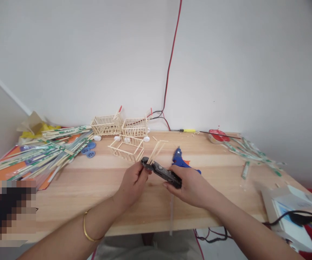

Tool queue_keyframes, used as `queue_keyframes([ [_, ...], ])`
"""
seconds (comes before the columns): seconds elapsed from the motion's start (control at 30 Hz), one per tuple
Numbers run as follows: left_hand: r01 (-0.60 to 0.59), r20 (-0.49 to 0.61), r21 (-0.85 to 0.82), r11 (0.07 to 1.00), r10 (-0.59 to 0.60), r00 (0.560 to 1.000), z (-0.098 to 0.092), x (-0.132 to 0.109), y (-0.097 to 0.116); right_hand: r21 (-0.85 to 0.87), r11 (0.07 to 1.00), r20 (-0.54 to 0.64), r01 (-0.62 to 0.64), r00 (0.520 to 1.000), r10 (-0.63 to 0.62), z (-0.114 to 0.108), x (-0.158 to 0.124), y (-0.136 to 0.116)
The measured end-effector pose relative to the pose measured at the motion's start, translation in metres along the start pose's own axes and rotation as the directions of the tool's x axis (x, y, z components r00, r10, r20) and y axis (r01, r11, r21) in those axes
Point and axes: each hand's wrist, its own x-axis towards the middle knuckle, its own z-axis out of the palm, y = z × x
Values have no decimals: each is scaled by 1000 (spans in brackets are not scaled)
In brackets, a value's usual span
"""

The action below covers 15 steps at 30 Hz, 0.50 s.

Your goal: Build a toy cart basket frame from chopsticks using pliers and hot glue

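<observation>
My right hand (pixel 191 184) grips black cutting pliers (pixel 162 172), with their head pointing left. Several thin wooden sticks (pixel 155 151) rise from the pliers' jaws, where the fingers of my left hand (pixel 134 182) pinch them from below; the lower ends are hidden. Behind my hands lies an open box frame of wooden sticks (pixel 127 148). Two small stick-built carts, a left cart (pixel 107 125) and a right cart (pixel 136 127), stand on white wheels against the wall. A blue glue gun (pixel 179 157) lies just beyond my right hand, partly covered by it.
Bundles of sticks in plastic sleeves (pixel 50 155) and blue wheels (pixel 90 150) lie at the left. A red-topped bowl (pixel 218 136) and empty sleeves (pixel 253 153) are at the back right. A white box (pixel 286 213) and cables are at the right edge. A glue stick (pixel 171 215) overhangs the front edge.
</observation>
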Motion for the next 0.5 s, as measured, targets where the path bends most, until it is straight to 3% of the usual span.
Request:
queue_keyframes([
  [0.27,29,-13,35,999,-29,1000,-1,0,4,28,999,29,-20,999,20,1,1,-1],
  [0.5,86,-6,-79,993,-87,996,1,-1,0,138,990,-12,-27,999,29,5,-1,0],
])
